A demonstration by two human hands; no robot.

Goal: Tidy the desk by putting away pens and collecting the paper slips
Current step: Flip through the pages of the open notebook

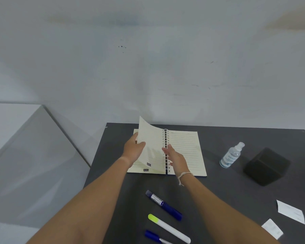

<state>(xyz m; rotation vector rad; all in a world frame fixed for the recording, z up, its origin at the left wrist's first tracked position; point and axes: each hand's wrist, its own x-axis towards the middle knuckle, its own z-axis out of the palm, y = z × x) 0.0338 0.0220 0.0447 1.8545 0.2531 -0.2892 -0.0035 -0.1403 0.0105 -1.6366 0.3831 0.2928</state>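
Observation:
An open spiral notebook (185, 148) lies at the back of the dark desk (218, 194). My left hand (133, 149) grips a lifted, curling page (151, 136) of it at the outer edge. My right hand (175, 158) rests flat by the spiral binding with its fingers apart. In front of the notebook lie a blue marker (164, 205), a white highlighter with a yellow cap (168, 228) and a blue pen (155, 236) at the bottom edge. Two white paper slips (290, 213) (272, 228) lie at the right front.
A clear spray bottle (231, 155) lies tilted to the right of the notebook. A black cube-shaped holder (267, 166) stands further right. A white wall rises behind the desk. A grey-white surface (25, 155) adjoins the desk on the left.

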